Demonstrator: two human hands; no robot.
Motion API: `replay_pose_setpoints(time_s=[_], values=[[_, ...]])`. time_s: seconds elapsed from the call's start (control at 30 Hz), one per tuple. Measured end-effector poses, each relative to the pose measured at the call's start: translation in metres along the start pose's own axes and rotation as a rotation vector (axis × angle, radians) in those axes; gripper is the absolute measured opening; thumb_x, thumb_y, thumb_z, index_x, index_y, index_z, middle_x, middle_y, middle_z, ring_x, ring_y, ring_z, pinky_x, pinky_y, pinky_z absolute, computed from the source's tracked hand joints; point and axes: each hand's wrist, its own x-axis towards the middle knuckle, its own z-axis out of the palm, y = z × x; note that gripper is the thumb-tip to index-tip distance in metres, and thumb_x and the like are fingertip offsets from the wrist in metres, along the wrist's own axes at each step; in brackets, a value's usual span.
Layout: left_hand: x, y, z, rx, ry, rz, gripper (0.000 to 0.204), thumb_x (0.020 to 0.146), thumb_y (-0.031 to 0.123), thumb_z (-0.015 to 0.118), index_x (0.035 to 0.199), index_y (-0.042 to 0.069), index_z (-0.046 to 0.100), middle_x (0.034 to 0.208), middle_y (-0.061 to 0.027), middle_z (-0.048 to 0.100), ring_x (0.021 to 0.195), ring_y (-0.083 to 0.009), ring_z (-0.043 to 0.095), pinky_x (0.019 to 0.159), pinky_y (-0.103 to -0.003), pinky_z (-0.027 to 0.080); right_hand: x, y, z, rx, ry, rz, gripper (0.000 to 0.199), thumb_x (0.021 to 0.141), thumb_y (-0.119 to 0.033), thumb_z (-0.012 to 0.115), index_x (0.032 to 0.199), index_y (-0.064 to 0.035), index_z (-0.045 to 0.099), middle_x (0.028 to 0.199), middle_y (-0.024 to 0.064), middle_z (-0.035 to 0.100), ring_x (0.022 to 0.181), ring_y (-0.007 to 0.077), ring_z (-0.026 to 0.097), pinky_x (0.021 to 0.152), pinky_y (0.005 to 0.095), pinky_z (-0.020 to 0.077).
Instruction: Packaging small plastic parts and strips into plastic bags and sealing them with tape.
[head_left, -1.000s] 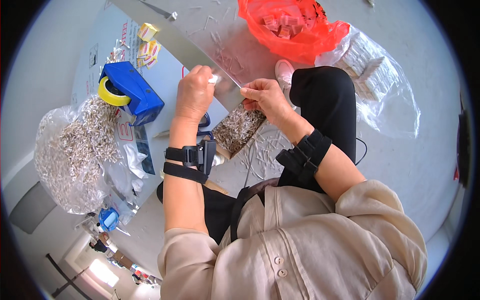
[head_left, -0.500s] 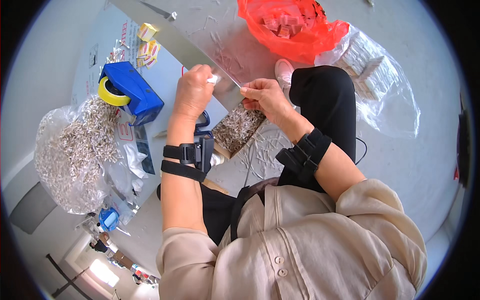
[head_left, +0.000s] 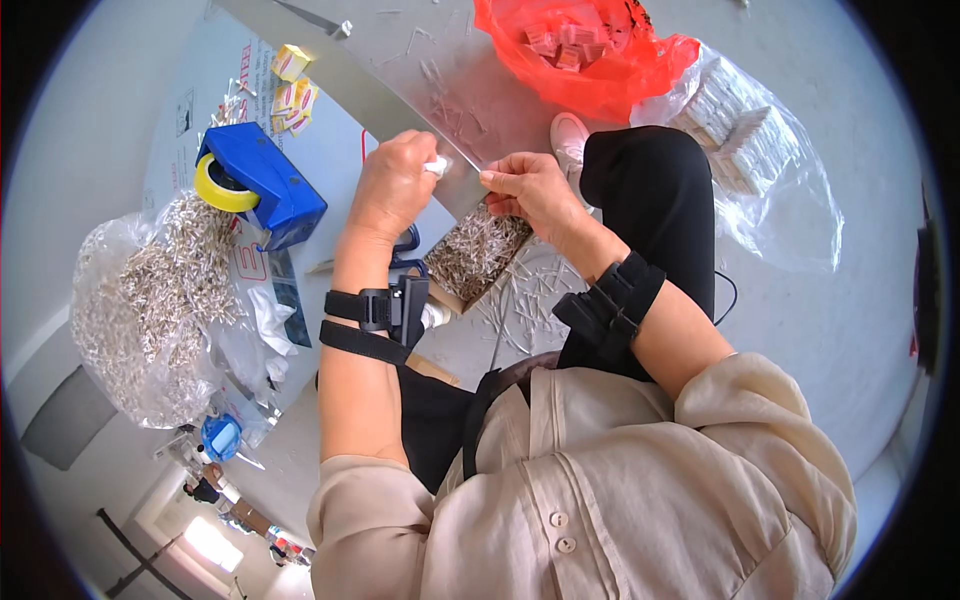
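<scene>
My left hand is closed in a fist above the table, with a small white bit sticking out by the thumb; I cannot make out what it is. By the table edge, my right hand pinches thumb against fingers; whatever lies between them is too small to name. Just below the right hand sits an open cardboard box full of short, pale sticks. Dark-handled scissors lie partly hidden behind my left wrist.
A blue tape dispenser with yellow tape stands left, beside a clear bag of pale sticks. Small yellow boxes lie beyond. On the floor are a red plastic bag of small packs, a clear bag of white packs, and scattered sticks.
My left hand has shifted slightly to the right, and more of the white bit shows beside it. The right hand stays pinched in nearly the same spot.
</scene>
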Motion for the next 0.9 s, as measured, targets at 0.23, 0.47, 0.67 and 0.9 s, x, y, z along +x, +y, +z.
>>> replay_pose_setpoints(time_s=[0.23, 0.47, 0.67, 0.9], values=[[-0.004, 0.002, -0.004, 0.004, 0.011, -0.024, 0.01, 0.066, -0.003, 0.053, 0.076, 0.001, 0.054, 0.076, -0.0157, 0.057, 0.074, -0.038, 0.057, 0.066, -0.044, 0.047, -0.003, 0.002, 0.003, 0.002, 0.008, 0.039, 0.013, 0.083, -0.009, 0.065, 0.088, 0.0016, 0.061, 0.076, 0.005, 0.059, 0.065, 0.0139, 0.059, 0.059, 0.0256, 0.0524], [-0.004, -0.007, 0.004, 0.045, 0.104, 0.066, 0.011, 0.067, -0.005, 0.051, 0.075, 0.002, 0.056, 0.076, -0.0166, 0.056, 0.073, -0.038, 0.057, 0.065, -0.045, 0.048, -0.001, 0.0, 0.002, -0.01, 0.01, 0.033, 0.014, 0.083, -0.009, 0.066, 0.089, 0.0021, 0.061, 0.076, 0.005, 0.059, 0.065, 0.0139, 0.059, 0.059, 0.0257, 0.0524], [-0.009, 0.017, 0.019, 0.033, 0.052, 0.081, 0.011, 0.066, -0.004, 0.053, 0.075, 0.0, 0.058, 0.075, -0.0175, 0.057, 0.073, -0.0368, 0.057, 0.065, -0.044, 0.048, 0.0, -0.001, -0.002, -0.005, 0.015, 0.031, 0.014, 0.083, -0.009, 0.066, 0.089, 0.002, 0.061, 0.077, 0.0049, 0.059, 0.065, 0.0136, 0.059, 0.059, 0.0256, 0.0522], [-0.012, 0.015, 0.022, 0.088, 0.048, 0.105, 0.01, 0.066, -0.001, 0.053, 0.075, 0.0, 0.057, 0.076, -0.0162, 0.057, 0.071, -0.0346, 0.058, 0.063, -0.041, 0.047, 0.0, 0.002, -0.003, -0.018, 0.031, 0.042, 0.014, 0.083, -0.01, 0.066, 0.088, 0.0017, 0.06, 0.076, 0.0046, 0.059, 0.064, 0.0135, 0.059, 0.059, 0.0252, 0.0521]])
